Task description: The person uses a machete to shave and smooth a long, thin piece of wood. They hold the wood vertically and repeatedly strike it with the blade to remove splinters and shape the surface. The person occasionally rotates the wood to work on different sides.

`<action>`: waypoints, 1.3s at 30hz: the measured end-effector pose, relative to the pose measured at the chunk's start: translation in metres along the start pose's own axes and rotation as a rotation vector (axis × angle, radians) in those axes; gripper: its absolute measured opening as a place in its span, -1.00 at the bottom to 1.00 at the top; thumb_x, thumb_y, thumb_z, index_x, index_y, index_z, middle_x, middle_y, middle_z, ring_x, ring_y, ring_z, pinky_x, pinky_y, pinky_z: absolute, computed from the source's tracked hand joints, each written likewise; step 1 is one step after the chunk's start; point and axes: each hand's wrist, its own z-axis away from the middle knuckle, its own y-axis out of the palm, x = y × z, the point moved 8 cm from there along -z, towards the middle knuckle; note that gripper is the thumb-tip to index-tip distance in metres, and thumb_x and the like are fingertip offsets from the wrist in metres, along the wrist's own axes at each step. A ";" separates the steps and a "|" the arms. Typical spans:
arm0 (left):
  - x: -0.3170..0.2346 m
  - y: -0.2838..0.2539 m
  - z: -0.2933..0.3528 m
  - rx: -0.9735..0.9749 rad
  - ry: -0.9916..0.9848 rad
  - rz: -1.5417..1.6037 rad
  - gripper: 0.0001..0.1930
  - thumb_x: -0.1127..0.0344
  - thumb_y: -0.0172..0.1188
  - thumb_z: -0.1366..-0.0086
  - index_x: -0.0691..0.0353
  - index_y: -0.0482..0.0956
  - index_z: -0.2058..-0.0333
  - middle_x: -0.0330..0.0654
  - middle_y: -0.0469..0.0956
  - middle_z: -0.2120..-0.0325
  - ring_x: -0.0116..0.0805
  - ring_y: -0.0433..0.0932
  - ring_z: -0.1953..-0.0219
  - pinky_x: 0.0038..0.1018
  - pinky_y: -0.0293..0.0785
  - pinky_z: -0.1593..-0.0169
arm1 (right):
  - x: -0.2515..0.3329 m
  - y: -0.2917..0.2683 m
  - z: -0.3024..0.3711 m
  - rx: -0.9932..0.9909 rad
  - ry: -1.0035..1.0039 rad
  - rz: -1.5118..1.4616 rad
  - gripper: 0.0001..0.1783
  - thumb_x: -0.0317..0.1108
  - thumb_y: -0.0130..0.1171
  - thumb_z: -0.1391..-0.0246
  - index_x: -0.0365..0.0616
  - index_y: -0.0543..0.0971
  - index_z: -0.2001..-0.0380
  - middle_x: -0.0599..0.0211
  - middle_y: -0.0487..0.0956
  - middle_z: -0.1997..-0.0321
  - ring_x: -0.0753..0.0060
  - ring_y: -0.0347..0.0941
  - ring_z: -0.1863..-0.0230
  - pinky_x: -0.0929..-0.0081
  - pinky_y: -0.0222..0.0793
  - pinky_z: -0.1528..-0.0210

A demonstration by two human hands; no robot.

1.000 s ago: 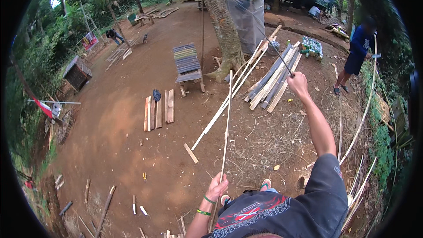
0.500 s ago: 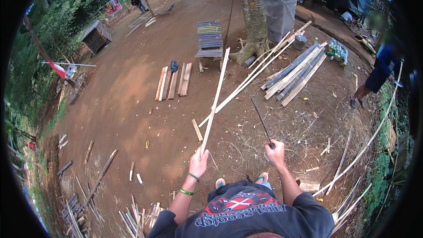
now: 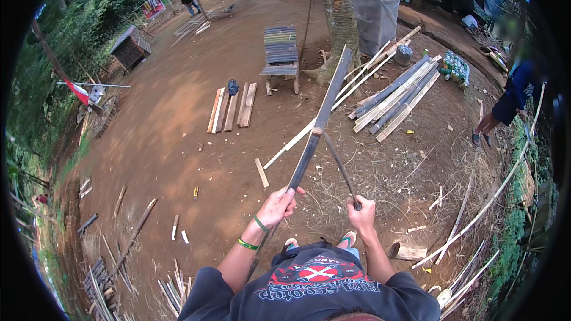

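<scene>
My left hand (image 3: 277,207) is closed round a long split bamboo strip (image 3: 307,153), its dark outer face up. The strip slants up and away to the right, with a pale brown joint partway along. Its near end runs back past my left forearm. In my right hand (image 3: 361,214) is the dark handle of a machete (image 3: 339,165). The narrow dark blade points up and left. Its tip meets the strip's outline near the joint; I cannot tell whether they touch. Shavings (image 3: 333,193) lie on the soil below.
A bamboo chair (image 3: 281,53) stands ahead by a tree trunk (image 3: 338,12). Bamboo poles (image 3: 395,98) lie ahead right, short boards (image 3: 232,107) ahead left. A person (image 3: 505,104) at right stands near a long bent pole (image 3: 485,211); another person (image 3: 190,3) bends far off. A short log (image 3: 410,252) lies near my feet.
The bamboo strip has turned from its pale narrow side to its dark face and tilted further right. My right hand has shifted slightly left, bringing the machete closer to the strip.
</scene>
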 end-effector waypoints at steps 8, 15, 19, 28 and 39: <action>0.013 0.047 -0.034 -0.430 0.329 -0.779 -0.70 0.20 -0.06 -0.46 0.34 0.52 0.20 -0.03 0.37 0.67 -0.18 0.43 0.61 -0.24 0.33 0.47 | 0.056 -0.001 -0.030 0.264 -0.334 0.385 -0.82 -0.25 0.23 0.20 -0.11 0.52 0.61 0.14 0.56 0.65 0.03 0.57 0.54 0.14 0.49 0.38; 0.033 0.106 -0.016 -0.385 0.199 -0.737 -0.77 0.22 -0.02 -0.46 0.28 0.48 0.25 0.06 0.41 0.65 0.07 0.53 0.55 -0.19 0.34 0.47 | 0.009 -0.135 -0.179 -0.100 -0.321 0.526 -0.87 -0.35 0.10 -0.03 -0.11 0.61 0.44 0.37 0.45 0.73 0.52 0.32 0.78 0.41 0.34 0.72; 0.028 0.118 -0.033 -0.457 0.277 -0.786 -0.78 0.23 -0.02 -0.46 0.26 0.49 0.22 0.10 0.45 0.63 0.16 0.53 0.52 -0.12 0.35 0.46 | 0.022 -0.084 -0.132 0.422 -0.308 0.647 -0.83 -0.31 0.09 -0.03 -0.11 0.60 0.51 0.27 0.50 0.73 0.38 0.43 0.74 0.26 0.44 0.65; 0.082 0.148 0.005 -0.318 0.182 -0.764 -0.76 0.17 0.03 -0.45 0.23 0.46 0.12 -0.10 0.41 0.68 -0.26 0.46 0.65 -0.31 0.35 0.53 | -0.062 -0.272 -0.313 -0.045 0.255 0.702 -0.71 -0.29 0.10 -0.05 -0.29 0.68 0.33 0.09 0.64 0.48 0.25 0.58 0.52 0.25 0.58 0.43; 0.041 0.123 -0.039 -0.084 -0.006 -0.097 -0.64 0.03 -0.18 -0.53 0.22 0.41 0.22 -0.27 0.51 0.56 -0.53 0.53 0.53 -0.59 0.48 0.45 | -0.068 -0.144 -0.121 0.056 -0.180 -0.085 -0.77 -0.38 0.21 -0.01 -0.22 0.56 0.67 0.39 0.50 0.74 0.56 0.32 0.73 0.44 0.12 0.67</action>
